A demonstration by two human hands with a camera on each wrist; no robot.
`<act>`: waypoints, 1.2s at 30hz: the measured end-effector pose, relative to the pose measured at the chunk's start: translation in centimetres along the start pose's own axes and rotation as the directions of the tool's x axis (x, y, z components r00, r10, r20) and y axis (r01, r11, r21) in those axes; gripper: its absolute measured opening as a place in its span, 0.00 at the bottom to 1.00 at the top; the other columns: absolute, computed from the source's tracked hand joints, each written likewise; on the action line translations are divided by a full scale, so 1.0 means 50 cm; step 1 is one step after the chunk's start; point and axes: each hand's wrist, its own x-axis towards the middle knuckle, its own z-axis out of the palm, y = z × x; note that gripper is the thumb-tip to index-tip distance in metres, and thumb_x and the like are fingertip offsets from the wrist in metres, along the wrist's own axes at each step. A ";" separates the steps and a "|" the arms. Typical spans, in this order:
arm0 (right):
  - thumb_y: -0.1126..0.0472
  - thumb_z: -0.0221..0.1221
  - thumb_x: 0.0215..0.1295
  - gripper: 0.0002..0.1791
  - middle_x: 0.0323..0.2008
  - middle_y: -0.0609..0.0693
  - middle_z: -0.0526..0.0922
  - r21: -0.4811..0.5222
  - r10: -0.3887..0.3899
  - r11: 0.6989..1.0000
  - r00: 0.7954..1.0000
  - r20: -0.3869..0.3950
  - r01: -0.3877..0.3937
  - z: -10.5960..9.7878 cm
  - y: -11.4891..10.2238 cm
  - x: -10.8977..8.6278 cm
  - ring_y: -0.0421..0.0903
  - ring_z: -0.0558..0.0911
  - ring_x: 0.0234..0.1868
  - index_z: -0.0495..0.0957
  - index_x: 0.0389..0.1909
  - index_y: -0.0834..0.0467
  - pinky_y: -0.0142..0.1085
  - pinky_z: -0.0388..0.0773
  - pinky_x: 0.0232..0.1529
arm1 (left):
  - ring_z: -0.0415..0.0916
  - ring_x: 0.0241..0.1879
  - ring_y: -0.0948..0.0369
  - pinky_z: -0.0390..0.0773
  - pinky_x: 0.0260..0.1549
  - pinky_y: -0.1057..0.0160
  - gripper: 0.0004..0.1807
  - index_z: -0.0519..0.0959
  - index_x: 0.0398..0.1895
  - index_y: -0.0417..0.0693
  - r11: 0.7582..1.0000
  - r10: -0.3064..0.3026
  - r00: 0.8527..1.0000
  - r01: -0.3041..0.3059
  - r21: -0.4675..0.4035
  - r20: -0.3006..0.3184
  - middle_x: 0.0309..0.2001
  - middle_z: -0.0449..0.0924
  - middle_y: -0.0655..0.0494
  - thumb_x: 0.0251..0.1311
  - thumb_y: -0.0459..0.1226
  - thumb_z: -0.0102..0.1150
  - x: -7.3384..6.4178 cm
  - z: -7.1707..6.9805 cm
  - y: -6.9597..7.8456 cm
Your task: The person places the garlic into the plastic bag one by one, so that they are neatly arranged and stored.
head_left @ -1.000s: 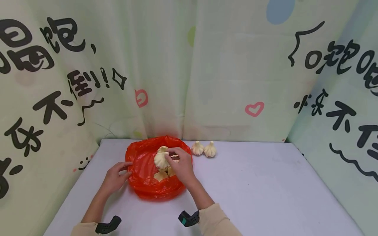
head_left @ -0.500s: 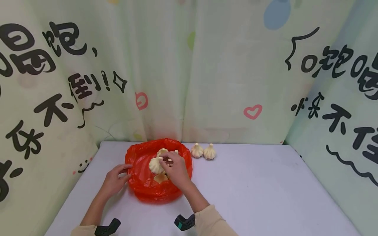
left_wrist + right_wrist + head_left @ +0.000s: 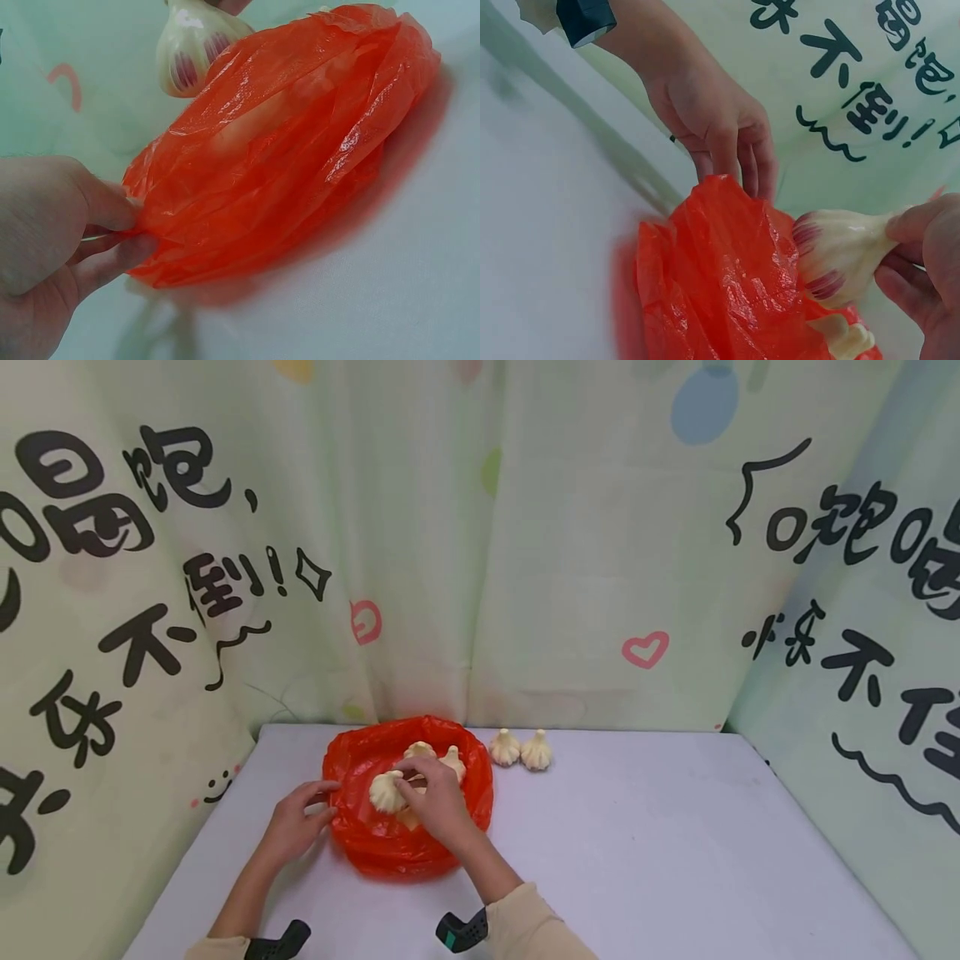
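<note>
A red plastic bag (image 3: 360,852) lies with its mouth spread wide on the table, several garlic bulbs inside it. My left hand (image 3: 294,827) pinches the bag's left rim between thumb and fingers, as the left wrist view shows with the hand (image 3: 52,240) on the film (image 3: 262,202). By its stem my right hand (image 3: 438,797) holds a garlic bulb (image 3: 386,792) over the bag's opening. In the right wrist view this bulb (image 3: 844,251) has purple streaks and hangs tilted at the bag's edge. Other bulbs (image 3: 453,762) sit at the bag's back right, partly hidden by the hand.
Two garlic bulbs (image 3: 505,748) (image 3: 536,750) stand upright beside the bag, near the table's back edge. The pale table (image 3: 637,852) stretches to the right. A printed curtain (image 3: 570,568) closes off the back and both sides.
My right hand has carried the garlic bulb left and slightly down over the bag, uncovering more bulbs behind it. The left hand stays at the rim. The head view has tilted slightly up.
</note>
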 end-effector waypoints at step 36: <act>0.64 0.63 0.62 0.07 0.39 0.46 0.85 -0.182 -0.039 0.981 0.985 0.170 0.071 0.051 0.015 0.009 0.38 0.78 0.39 0.84 0.40 0.57 0.23 0.79 0.43 | 0.73 0.58 0.46 0.83 0.49 0.51 0.28 0.72 0.63 0.44 1.000 0.026 0.999 -0.025 -0.020 0.047 0.60 0.72 0.43 0.57 0.32 0.64 -0.020 -0.009 -0.005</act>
